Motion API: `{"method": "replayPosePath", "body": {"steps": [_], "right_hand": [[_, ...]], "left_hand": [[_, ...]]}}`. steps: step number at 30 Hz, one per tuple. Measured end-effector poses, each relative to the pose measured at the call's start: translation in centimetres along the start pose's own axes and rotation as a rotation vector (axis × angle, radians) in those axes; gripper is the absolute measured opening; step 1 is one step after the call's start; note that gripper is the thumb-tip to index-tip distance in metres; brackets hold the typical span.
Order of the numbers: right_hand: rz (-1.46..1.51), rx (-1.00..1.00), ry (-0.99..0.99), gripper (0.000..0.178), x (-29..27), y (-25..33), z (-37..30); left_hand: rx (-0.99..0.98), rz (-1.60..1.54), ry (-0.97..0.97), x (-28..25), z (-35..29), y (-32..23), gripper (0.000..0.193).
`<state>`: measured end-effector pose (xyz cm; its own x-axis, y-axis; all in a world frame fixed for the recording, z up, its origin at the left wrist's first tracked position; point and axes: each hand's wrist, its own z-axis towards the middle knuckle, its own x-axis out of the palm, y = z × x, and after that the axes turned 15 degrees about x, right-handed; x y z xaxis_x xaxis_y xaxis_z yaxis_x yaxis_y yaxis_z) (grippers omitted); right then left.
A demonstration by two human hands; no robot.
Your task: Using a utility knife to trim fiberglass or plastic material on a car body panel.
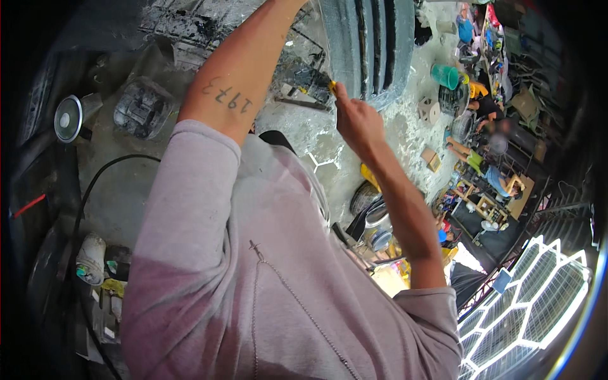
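The left hand is cut off: the left forearm (240, 69) rises out of a pale pink sleeve and leaves the picture at the top edge, so whether its fingers are wide, narrow or holding anything cannot be told. The pink shirt (253, 266) fills the lower middle of the view and hides whatever lies beneath it. The right hand (358, 120) is seen from the back, its fingers curled narrow and pinched around a small yellow tool (332, 86); only a short yellow tip shows above the fingertips, and the rest is buried in the fist, so its kind and full length are hard to make out. What shows points up and slightly left, toward the big grey tyre (370, 44), and the long axis seems to run along the line of the fingers, from the fist toward the tread. The tip sits just beside the tyre's grooved tread, though touching or apart cannot be told. Left of the arms, a round lamp (68, 117) and a dark plastic part (142, 107) lie on the dusty floor, with a spray can (90, 258) lower down. At the right rim, small blurred figures sit among cluttered shelves.
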<state>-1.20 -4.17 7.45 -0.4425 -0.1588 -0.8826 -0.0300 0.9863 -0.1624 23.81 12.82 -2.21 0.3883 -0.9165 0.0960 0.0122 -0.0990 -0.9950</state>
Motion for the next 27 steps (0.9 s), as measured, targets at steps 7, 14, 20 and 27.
{"method": "replayPosePath", "body": {"steps": [7,14,20,27], "right_hand": [[0.02,0.052,-0.087,0.05,-2.2,1.6,-2.1],[0.359,0.044,-0.402,0.051,-4.2,0.8,-6.8],[0.83,0.412,-0.447,0.044,7.5,-5.4,-12.8],[1.129,1.256,-0.057,0.037,29.0,-7.4,-26.3]], "left_hand": [[0.013,-0.047,0.227,-2.7,-0.2,-0.6,0.054],[0.165,0.497,0.377,-3.5,0.5,-2.3,0.056],[0.417,0.744,0.303,-7.3,1.2,-3.7,0.052],[0.536,0.607,0.077,-11.6,9.0,-4.4,0.048]]}}
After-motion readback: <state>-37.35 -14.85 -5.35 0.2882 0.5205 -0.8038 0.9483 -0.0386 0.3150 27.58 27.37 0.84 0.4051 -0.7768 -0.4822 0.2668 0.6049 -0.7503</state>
